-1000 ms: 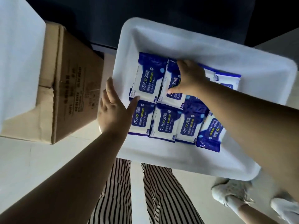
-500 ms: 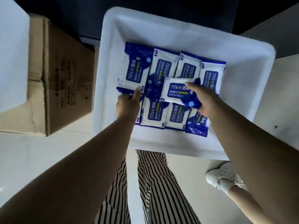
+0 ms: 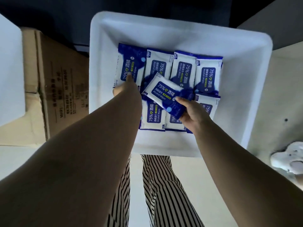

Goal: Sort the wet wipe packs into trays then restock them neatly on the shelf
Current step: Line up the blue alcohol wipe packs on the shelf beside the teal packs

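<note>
A white plastic tray (image 3: 165, 30) is seen from above, with blue-and-white alcohol wipe packs laid flat in two rows on its floor. One wipe pack (image 3: 165, 94) is gripped at its near blue end by the right hand (image 3: 193, 112), thumb on top and fingers curled beneath, and is held tilted above the middle of the rows. A second earlier this hand was pressed down on the far row; half a second ago the pack had been lifted clear, and it has since been turned further askew and drawn slightly nearer. The left hand (image 3: 126, 86), which had been resting against the tray's left wall, has been moved inward and is now laid with fingers extended on the far-left pack (image 3: 129, 63), apparently steadying it; whether anything is pinched cannot be told.

The far row now shows four packs side by side, so the lifted pack appears to have been a surplus one lying on top. It is judged that it will be re-seated in the near row, where alignment is looser. A cardboard carton (image 3: 54, 89) stands to the left, and striped trousers (image 3: 157, 190) are visible below.
</note>
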The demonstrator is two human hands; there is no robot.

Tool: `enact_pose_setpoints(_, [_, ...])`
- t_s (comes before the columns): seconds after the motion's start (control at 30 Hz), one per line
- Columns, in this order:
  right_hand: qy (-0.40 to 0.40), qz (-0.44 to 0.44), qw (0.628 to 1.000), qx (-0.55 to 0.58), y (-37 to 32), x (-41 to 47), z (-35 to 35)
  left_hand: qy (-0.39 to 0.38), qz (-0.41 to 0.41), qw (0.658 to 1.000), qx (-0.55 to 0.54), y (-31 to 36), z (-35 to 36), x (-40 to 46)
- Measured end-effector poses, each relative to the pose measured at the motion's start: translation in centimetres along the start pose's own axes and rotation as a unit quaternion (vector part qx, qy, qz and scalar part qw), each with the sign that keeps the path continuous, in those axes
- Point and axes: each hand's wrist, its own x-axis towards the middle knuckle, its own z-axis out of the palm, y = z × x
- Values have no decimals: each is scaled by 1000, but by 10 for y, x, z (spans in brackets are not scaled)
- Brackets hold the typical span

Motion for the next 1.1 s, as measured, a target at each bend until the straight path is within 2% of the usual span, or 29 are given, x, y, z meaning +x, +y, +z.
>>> enact_pose_setpoints(0.07, [25,-10,999,-33,0,-1,7,2,37,999,-27,2,-2,3])
enact_pose_setpoints(0.2, [89,-88,987,-104,-3,-5,14,73,99,992,9,-8,-10,8])
enact_pose_setpoints(0.37, [99,-184,963,-171,-11,-35,6,21,213,976,36,-7,-43,-14])
enact_pose_setpoints(0.47, [67,-206,956,-200,-22,-80,3,2,263,961,86,10,-80,-45])
enact_pose_setpoints(0.63, [11,-209,966,-151,-35,-175,24,-114,291,948,65,56,-157,-116])
enact_pose_setpoints(0.73, [-32,-236,964,-121,-47,-240,51,-163,338,924,77,92,-206,-159])
enact_pose_setpoints(0.87, [-126,-301,942,-73,-67,-323,92,-214,351,911,37,151,-255,-210])
enact_pose_setpoints(1.1, [-223,-391,891,-61,-110,-449,155,-266,460,847,21,249,-330,-303])
